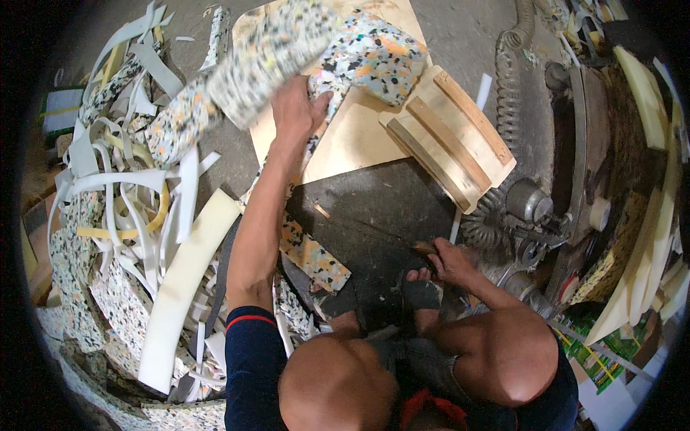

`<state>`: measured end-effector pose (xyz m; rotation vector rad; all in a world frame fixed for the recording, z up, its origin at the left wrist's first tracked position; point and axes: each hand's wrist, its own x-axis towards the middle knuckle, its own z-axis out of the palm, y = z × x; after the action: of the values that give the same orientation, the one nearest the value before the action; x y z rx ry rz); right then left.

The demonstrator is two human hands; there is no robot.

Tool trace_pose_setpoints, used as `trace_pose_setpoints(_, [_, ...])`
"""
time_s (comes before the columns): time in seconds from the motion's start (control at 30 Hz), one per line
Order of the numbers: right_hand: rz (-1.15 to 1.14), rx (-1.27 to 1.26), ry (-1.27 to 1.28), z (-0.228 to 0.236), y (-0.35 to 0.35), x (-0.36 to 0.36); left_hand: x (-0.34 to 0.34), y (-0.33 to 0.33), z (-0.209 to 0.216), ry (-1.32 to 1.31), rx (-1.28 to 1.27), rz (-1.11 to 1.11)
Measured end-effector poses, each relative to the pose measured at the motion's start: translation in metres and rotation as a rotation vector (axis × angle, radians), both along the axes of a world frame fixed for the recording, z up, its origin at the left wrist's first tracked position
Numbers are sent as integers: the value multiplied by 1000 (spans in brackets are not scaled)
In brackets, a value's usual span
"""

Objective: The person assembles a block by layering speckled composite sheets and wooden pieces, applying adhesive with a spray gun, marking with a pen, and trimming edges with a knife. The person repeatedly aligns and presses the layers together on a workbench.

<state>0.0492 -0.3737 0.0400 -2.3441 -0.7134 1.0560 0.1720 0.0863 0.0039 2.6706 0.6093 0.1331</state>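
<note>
My left hand reaches far forward over a plywood board, its thumb showing against speckled foam. A blurred, thick piece of speckled foam lies across its fingers, which are partly hidden. Touching that piece on the right is another block of speckled foam, sharper in outline. Low down, beside my right foot, my right hand is closed round a brown, handle-like object; the rest of it cannot be made out against the dark floor.
A slatted wooden form rests at the board's right edge. Foam offcuts and white strips heap up on the left, with a long cream foam slab. A coiled hose and metal machinery stand right. A foam strip lies near my left foot.
</note>
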Motion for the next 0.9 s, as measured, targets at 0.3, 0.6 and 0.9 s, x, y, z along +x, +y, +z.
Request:
trace_pose_setpoints(0.3, [-436,242,63,-18,69,54,24,5,6,192,-99,25])
trace_pose_setpoints(0.6, [-758,-30,-364,-8,80,181,-19,0,24,164,-61,-141])
trace_pose_setpoints(0.9, [-195,231,-415,37,123,121,-57,25,-21,-292,56,13])
